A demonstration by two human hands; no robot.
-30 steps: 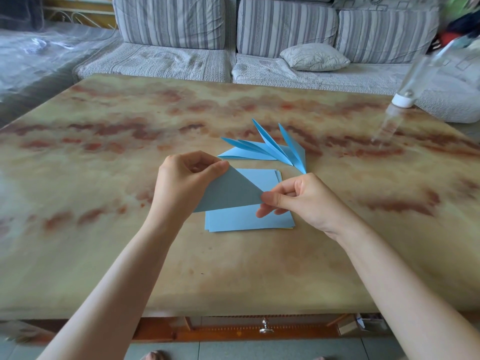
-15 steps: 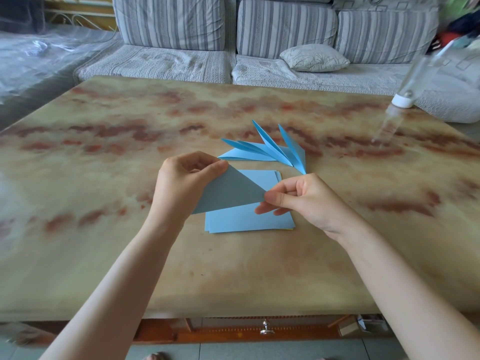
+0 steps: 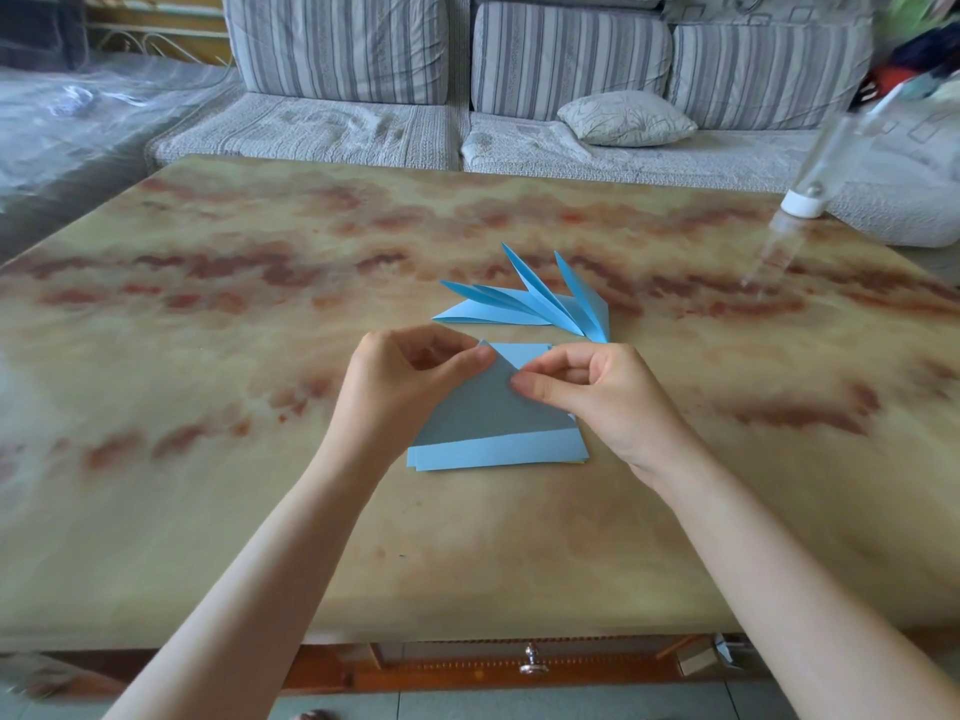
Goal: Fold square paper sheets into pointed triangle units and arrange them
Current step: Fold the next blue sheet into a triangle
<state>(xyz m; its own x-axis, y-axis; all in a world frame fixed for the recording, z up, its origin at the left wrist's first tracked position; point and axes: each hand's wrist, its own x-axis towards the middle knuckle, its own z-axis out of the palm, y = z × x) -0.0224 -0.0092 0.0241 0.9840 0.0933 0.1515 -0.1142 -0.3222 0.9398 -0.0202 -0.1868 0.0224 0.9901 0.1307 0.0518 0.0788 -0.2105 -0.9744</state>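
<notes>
While both hands work at the middle of a marbled bench [image 3: 208, 387], a blue paper sheet [image 3: 488, 407], already folded into a triangle, is held over a small stack of blue square sheets [image 3: 498, 456]. The triangle's apex points away from the person. Its lower edge lies across the stack, though contact cannot be judged.

The left hand [image 3: 410, 387] pinches the apex between thumb and curled fingers. The right hand [image 3: 597, 402] pinches the right sloping edge, thumb on top and fingers curled. Each grip is closed tight on the sheet and has nothing else in it.

Just beyond the hands, a fan of finished pointed units [image 3: 524, 309] lies on the bench. The units overlap at the right, and their tips spread to the left and away from the person.

The task looks partway done. Several units are made and arranged, and one sheet is in mid fold and probably needs more creases to narrow it. The stack has not yet been folded, and its number of sheets is unclear.

A blurred clear bottle with a white cap [image 3: 802, 202] stands at the bench's far right. A striped sofa [image 3: 337, 54] with a cushion [image 3: 623, 119] sits behind.
</notes>
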